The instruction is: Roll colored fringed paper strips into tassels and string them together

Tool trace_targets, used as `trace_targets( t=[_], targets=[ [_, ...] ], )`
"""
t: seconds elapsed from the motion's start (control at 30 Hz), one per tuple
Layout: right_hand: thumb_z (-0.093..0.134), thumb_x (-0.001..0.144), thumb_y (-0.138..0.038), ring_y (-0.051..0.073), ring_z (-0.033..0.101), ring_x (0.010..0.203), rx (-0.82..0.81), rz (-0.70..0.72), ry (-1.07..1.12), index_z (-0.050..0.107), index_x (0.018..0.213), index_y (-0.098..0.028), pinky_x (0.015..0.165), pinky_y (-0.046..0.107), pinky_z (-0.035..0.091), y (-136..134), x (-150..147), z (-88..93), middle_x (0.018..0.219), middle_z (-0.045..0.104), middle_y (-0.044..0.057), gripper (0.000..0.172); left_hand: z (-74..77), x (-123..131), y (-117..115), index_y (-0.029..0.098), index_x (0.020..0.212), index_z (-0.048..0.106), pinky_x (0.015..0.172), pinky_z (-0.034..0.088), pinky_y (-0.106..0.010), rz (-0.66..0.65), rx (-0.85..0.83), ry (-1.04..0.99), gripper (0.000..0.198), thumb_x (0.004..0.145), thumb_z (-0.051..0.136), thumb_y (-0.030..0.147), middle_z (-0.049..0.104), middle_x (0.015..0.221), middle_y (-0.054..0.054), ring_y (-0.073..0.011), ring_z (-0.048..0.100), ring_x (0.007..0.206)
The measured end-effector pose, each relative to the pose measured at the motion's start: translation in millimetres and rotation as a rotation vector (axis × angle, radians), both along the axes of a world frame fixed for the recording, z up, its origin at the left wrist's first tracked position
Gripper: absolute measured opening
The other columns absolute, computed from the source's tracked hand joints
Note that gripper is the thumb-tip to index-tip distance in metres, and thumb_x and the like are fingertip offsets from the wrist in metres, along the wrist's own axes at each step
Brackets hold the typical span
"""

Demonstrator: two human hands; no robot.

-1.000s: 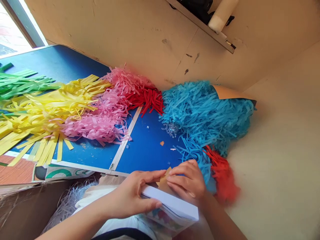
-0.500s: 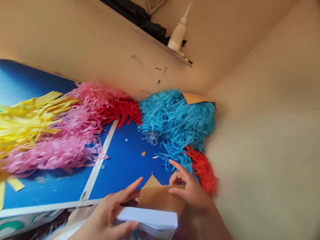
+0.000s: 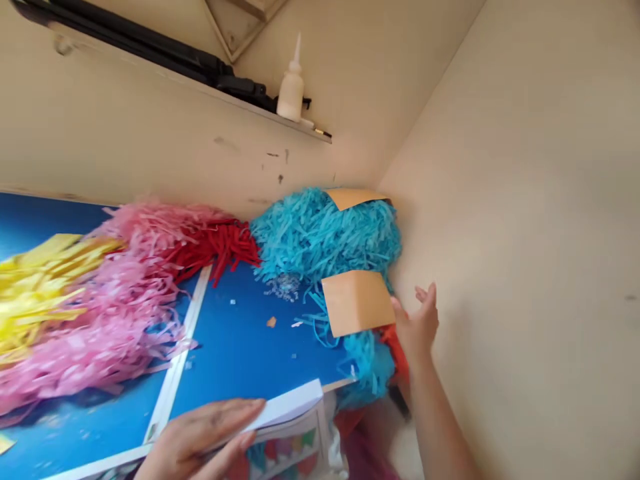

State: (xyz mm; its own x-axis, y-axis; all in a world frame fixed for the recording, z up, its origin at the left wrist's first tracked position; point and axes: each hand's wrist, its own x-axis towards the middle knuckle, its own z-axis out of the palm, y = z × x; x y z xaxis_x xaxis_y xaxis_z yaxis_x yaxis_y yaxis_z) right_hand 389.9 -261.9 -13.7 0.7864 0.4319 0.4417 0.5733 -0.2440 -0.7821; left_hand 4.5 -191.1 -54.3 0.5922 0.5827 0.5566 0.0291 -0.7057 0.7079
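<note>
My left hand (image 3: 205, 433) grips a white folded paper piece (image 3: 293, 403) at the bottom middle, between thumb and fingers. Below its white top face, a side with small coloured shapes shows. To the right, my right hand (image 3: 420, 327) has its fingers stretched up and apart. Its thumb is at the right edge of a creased brown paper piece (image 3: 357, 303); whether it touches cannot be made out. That brown piece overlaps the lower side of the blue shredded-paper fringe (image 3: 325, 233). Red fringe (image 3: 395, 343) shows partly behind my right hand.
Pink fringe (image 3: 135, 287), dark red fringe (image 3: 220, 247) and yellow strips (image 3: 40, 287) lie on the blue table (image 3: 235, 347). Another brown paper (image 3: 355, 197) rests on the blue fringe. A glue bottle (image 3: 291, 93) stands on the wall shelf (image 3: 200, 90). A wall rises at right.
The brown paper has moved from between my hands up to the blue fringe, along with my right hand. My left hand still holds the white piece. The view has shifted.
</note>
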Motion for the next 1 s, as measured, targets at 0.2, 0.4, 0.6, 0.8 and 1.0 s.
trace_targets(
  t=[0.2,0.4,0.6,0.8,1.0],
  targets=[
    [0.078,0.080,-0.046,0.027,0.061,0.121,-0.034,1.177,0.169,0.016,0.155,-0.035,0.102,0.046,0.047,-32,-137,-18.5,0.128,0.066,0.011,0.098,40.8,9,-1,0.029,0.112,0.075,0.071,0.061,-0.018,-0.040,-0.031,-0.004,0.026,0.088,0.067,0.024,0.079,0.098,-0.006,-0.0183,0.077,0.082],
    [0.083,0.078,-0.036,0.024,0.073,0.089,0.026,1.064,0.574,0.024,0.154,-0.032,0.079,0.038,0.059,-18,-168,-33.7,0.092,0.077,0.004,0.096,33.6,-2,-7,0.029,0.115,0.073,0.071,0.061,-0.018,-0.023,0.052,0.081,0.027,0.089,0.067,0.030,0.079,0.099,-0.007,-0.0185,0.077,0.083],
    [0.083,0.077,-0.032,0.023,0.073,0.088,0.072,1.058,0.634,0.033,0.150,-0.035,0.080,0.038,0.058,-21,-174,-36.5,0.091,0.077,0.003,0.087,27.2,-4,-10,0.028,0.112,0.073,0.071,0.061,-0.016,0.037,0.105,0.040,0.024,0.089,0.067,0.022,0.079,0.094,-0.005,-0.0153,0.077,0.080],
    [0.082,0.079,-0.028,0.022,0.073,0.086,0.109,1.073,0.640,0.033,0.150,-0.034,0.078,0.036,0.059,-20,-178,-33.8,0.090,0.077,0.003,0.087,30.0,-6,-12,0.028,0.113,0.072,0.070,0.061,-0.016,0.034,0.109,0.071,0.026,0.089,0.066,0.019,0.079,0.097,-0.003,-0.0152,0.076,0.083],
    [0.079,0.082,-0.022,0.023,0.074,0.090,0.301,1.259,0.491,0.026,0.153,-0.037,0.076,0.036,0.061,-16,-187,27.6,0.096,0.077,0.002,0.090,99.6,-29,-21,0.032,0.117,0.071,0.066,0.062,-0.016,0.109,0.309,0.123,0.028,0.091,0.064,0.024,0.078,0.100,0.000,-0.0149,0.076,0.080]
  ],
)
